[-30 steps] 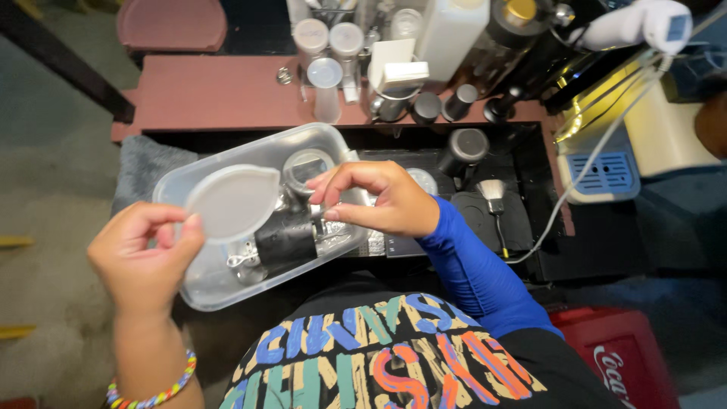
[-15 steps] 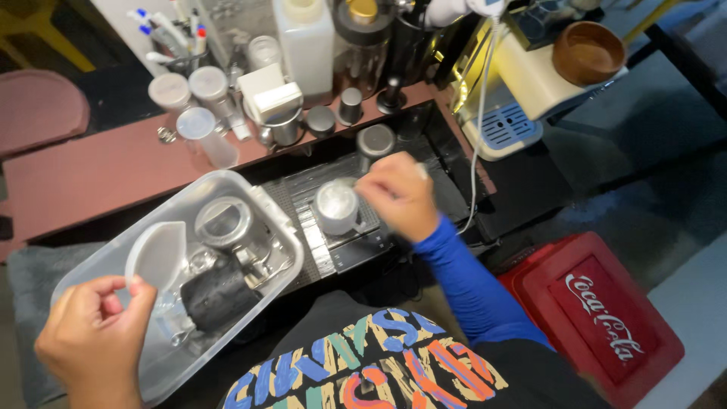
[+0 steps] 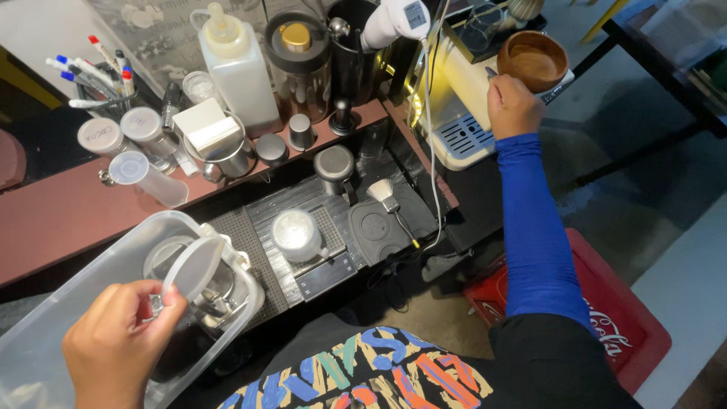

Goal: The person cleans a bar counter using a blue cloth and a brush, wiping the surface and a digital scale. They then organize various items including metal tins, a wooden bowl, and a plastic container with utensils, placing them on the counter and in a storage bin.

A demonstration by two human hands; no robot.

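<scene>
Beside right hand (image 3: 515, 106), round wooden bowl (image 3: 532, 59).

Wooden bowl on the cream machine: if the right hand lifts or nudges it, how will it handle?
The wooden bowl looks thick-walled and rigid, so probably stiff and not fragile. It appears empty, so likely light for its size. It sits high on the cream machine near the edge, beside the right hand; a sideways push could slide it off rather than tip it.
</scene>
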